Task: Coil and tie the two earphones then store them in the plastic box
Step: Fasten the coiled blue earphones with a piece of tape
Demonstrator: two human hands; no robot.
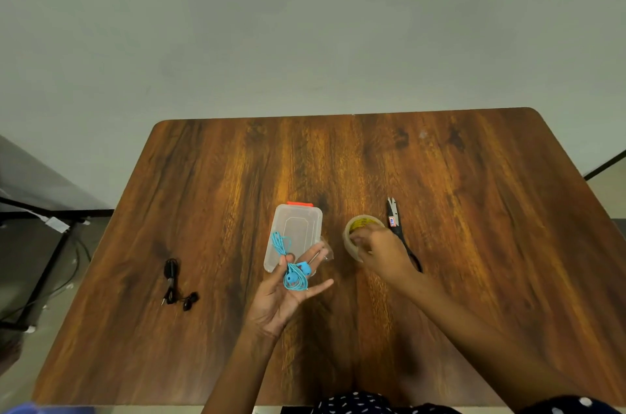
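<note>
Roughly halfway: left hand (pixel 288 291) pinches the coiled blue earphones (pixel 293 269), right hand (pixel 381 252) grips the tape roll (pixel 359 234); black earphones (pixel 176 284) lie bundled left, plastic box (pixel 301 227) holds neither

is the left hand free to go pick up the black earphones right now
Probably not yet. The left hand holds the coiled blue earphones on its palm, thumb pinching the cable. The black earphones lie bare on the table to its left, nothing between; the hand is just occupied.
</note>
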